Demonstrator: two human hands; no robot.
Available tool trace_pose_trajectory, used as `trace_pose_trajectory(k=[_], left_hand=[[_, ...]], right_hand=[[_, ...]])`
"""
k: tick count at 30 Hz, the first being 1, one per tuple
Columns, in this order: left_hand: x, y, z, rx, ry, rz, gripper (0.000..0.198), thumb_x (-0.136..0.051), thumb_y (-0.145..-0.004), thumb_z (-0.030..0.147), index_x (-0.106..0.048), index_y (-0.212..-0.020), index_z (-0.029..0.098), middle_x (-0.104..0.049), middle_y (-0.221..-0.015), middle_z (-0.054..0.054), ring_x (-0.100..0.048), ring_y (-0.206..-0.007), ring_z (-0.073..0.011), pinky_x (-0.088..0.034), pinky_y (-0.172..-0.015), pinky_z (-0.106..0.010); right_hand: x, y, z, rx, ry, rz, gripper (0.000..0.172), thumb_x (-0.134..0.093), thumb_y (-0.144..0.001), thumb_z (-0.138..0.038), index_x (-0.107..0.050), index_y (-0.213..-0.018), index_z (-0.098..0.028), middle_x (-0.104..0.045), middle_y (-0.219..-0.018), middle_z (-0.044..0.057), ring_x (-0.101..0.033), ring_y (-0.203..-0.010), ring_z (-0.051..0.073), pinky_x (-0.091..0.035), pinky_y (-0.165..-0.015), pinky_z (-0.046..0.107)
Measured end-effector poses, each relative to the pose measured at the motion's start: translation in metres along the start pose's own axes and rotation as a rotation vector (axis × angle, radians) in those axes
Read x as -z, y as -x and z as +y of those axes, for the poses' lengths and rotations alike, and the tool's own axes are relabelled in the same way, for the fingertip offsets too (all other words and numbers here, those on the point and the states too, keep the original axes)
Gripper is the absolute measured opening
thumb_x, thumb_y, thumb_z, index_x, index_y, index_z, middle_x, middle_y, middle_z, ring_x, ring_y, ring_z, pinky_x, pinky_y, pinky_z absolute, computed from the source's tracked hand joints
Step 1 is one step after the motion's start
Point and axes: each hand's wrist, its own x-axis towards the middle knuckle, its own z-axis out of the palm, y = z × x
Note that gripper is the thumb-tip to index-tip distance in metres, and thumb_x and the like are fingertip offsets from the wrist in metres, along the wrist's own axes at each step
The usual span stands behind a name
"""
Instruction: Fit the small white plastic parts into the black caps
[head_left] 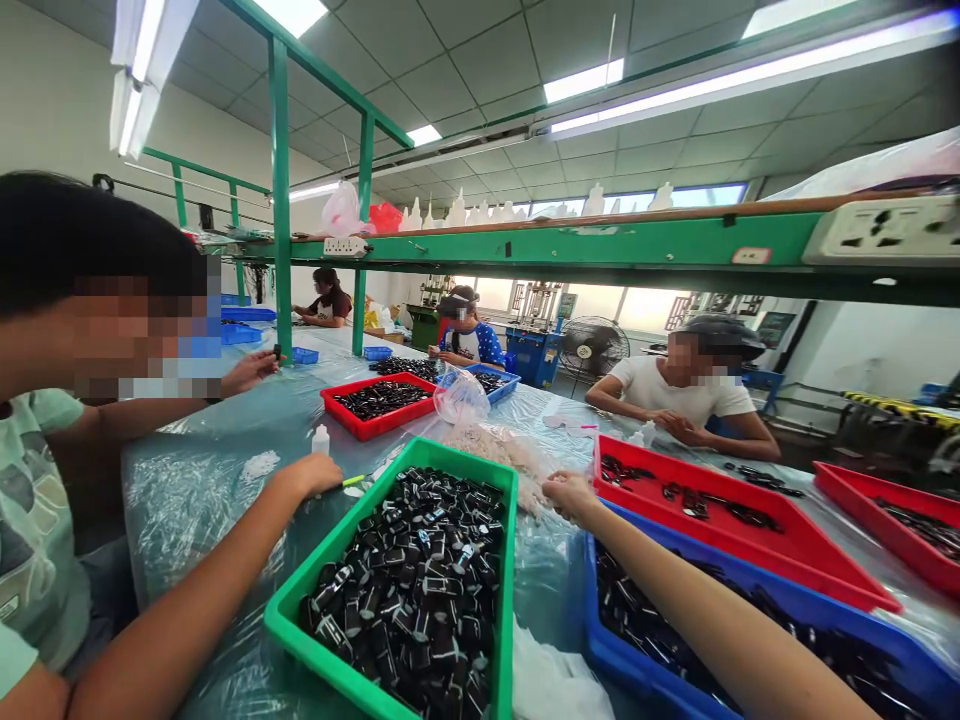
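Observation:
My left hand (307, 475) lies left of the green tray (291, 612), palm down. Its fingers close around a thin yellow-green stick (353, 481) that pokes out beyond the fingertips. Just behind that hand stands a small white bottle (321, 440). Past the tray's far right corner, my right hand (571, 497) is at the edge of a heap of small pale beige pieces (487, 440). Its fingers are curled, and whatever they pinch is too small to make out. Many short black parts (420, 580) fill the tray between my forearms.
Beneath my right forearm is a blue bin (600, 640) of black parts, with a red tray (795, 550) behind it. Another red tray (375, 435) stands farther back. A co-worker (37, 520) sits close on my left, holding a small black part. A green shelf (585, 240) spans overhead.

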Motion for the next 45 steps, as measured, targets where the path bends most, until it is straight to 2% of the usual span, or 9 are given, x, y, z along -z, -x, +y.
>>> trace_pose_trajectory(k=[4,7,10,17,22,29,32,39,45], left_hand=[[-0.106,0.052,-0.063,0.045,-0.033,-0.140,0.014,-0.052,-0.087,0.034,-0.060,-0.097,0.028,-0.062,-0.103,-0.005,-0.058,-0.087,-0.0157,-0.051,-0.068,-0.028],[-0.184,0.093,-0.112,0.099,-0.072,-0.268,0.023,-0.064,-0.075,0.040,-0.064,-0.077,0.017,-0.063,-0.070,-0.004,-0.058,-0.058,-0.0132,-0.044,-0.047,-0.021],[-0.226,0.120,-0.130,0.019,-0.196,-0.219,0.035,-0.056,-0.077,0.048,-0.058,-0.070,0.014,-0.050,-0.050,0.003,-0.043,-0.034,-0.0066,-0.029,-0.032,-0.017],[-0.225,0.132,-0.109,-0.056,-0.197,-0.180,0.039,-0.058,-0.072,0.053,-0.058,-0.069,0.013,-0.052,-0.046,0.003,-0.046,-0.036,-0.0069,-0.037,-0.036,-0.016],[-0.240,0.148,-0.111,-0.065,-0.192,-0.215,0.040,-0.060,-0.070,0.053,-0.056,-0.064,0.014,-0.051,-0.040,0.003,-0.045,-0.034,-0.0069,-0.037,-0.036,-0.015],[-0.280,0.183,-0.112,-0.047,-0.219,-0.284,0.037,-0.061,-0.072,0.049,-0.058,-0.069,0.013,-0.059,-0.061,-0.001,-0.051,-0.039,-0.0072,-0.038,-0.035,-0.017],[-0.302,0.194,-0.111,-0.018,-0.219,-0.321,0.037,-0.061,-0.071,0.049,-0.059,-0.071,0.013,-0.060,-0.063,0.000,-0.051,-0.040,-0.0075,-0.039,-0.036,-0.017],[-0.343,0.192,-0.115,0.093,-0.152,-0.429,0.035,-0.063,-0.071,0.046,-0.062,-0.074,0.011,-0.064,-0.073,-0.005,-0.056,-0.049,-0.0095,-0.044,-0.043,-0.020],[-0.358,0.181,-0.126,0.193,-0.056,-0.457,0.034,-0.065,-0.072,0.043,-0.063,-0.084,0.011,-0.067,-0.078,-0.006,-0.059,-0.053,-0.0096,-0.045,-0.046,-0.019]], right_hand=[[0.011,0.028,-0.007,-0.051,-0.099,-0.076,0.028,-0.056,-0.091,-0.029,-0.054,-0.115,-0.016,-0.057,-0.113,0.007,-0.060,-0.092,0.020,-0.052,-0.077,0.039],[0.026,0.059,-0.010,-0.048,-0.197,-0.120,0.029,-0.056,-0.091,-0.030,-0.053,-0.116,-0.016,-0.056,-0.113,0.007,-0.060,-0.092,0.020,-0.052,-0.077,0.039],[0.048,0.101,-0.003,-0.040,-0.278,-0.155,0.028,-0.055,-0.091,-0.030,-0.053,-0.115,-0.016,-0.057,-0.111,0.007,-0.060,-0.090,0.020,-0.052,-0.075,0.038],[0.115,0.229,0.065,-0.070,-0.276,-0.109,0.020,-0.054,-0.093,-0.029,-0.056,-0.105,-0.014,-0.060,-0.090,0.002,-0.059,-0.064,0.011,-0.051,-0.054,0.024],[0.139,0.292,0.137,-0.112,-0.082,-0.024,0.016,-0.053,-0.093,-0.028,-0.056,-0.095,-0.013,-0.055,-0.071,-0.004,-0.049,-0.047,0.006,-0.042,-0.041,0.017],[0.153,0.311,0.193,0.096,0.310,0.090,0.011,-0.058,-0.089,-0.025,-0.059,-0.087,-0.014,-0.059,-0.085,0.000,-0.058,-0.074,0.014,-0.049,-0.069,0.032],[0.156,0.318,0.199,0.197,0.407,0.088,0.012,-0.059,-0.085,-0.018,-0.058,-0.096,-0.013,-0.058,-0.098,0.005,-0.056,-0.091,0.021,-0.044,-0.082,0.041],[0.179,0.336,0.198,0.341,0.420,-0.078,0.063,-0.062,-0.074,-0.016,-0.041,-0.133,-0.010,-0.046,-0.130,0.015,-0.047,-0.116,0.025,-0.040,-0.095,0.035],[0.199,0.347,0.201,0.383,0.425,-0.173,0.055,-0.058,-0.072,-0.012,-0.050,-0.127,-0.011,-0.044,-0.134,0.016,-0.042,-0.122,0.027,-0.035,-0.101,0.040]])
